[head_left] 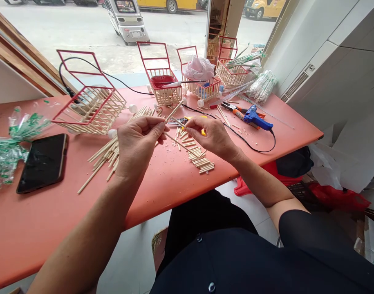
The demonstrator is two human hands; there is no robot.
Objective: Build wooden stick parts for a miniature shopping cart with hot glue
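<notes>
Above the table my left hand (140, 143) is closed, pinching thin wooden sticks (175, 110); one points up and away, another slants down to the right. My right hand (211, 136) pinches the near end of a short wooden stick (178, 123), whose far tip is close to the left fingertips. Beneath the hands lie short cut sticks (202, 164) in a rough row. A pile of longer sticks (105, 153) is beside and partly behind my left hand. Yellow-handled pliers (183, 121) rest behind the hands, partly covered by them.
Small stick-built carts with red frames (91, 110) line the window side. At right lie a blue glue gun (256, 117) with its cord and orange-handled cutters (234, 109). A black phone (43, 163) and wrapped green-and-clear packets (9, 151) are at left on the pink table (91, 220).
</notes>
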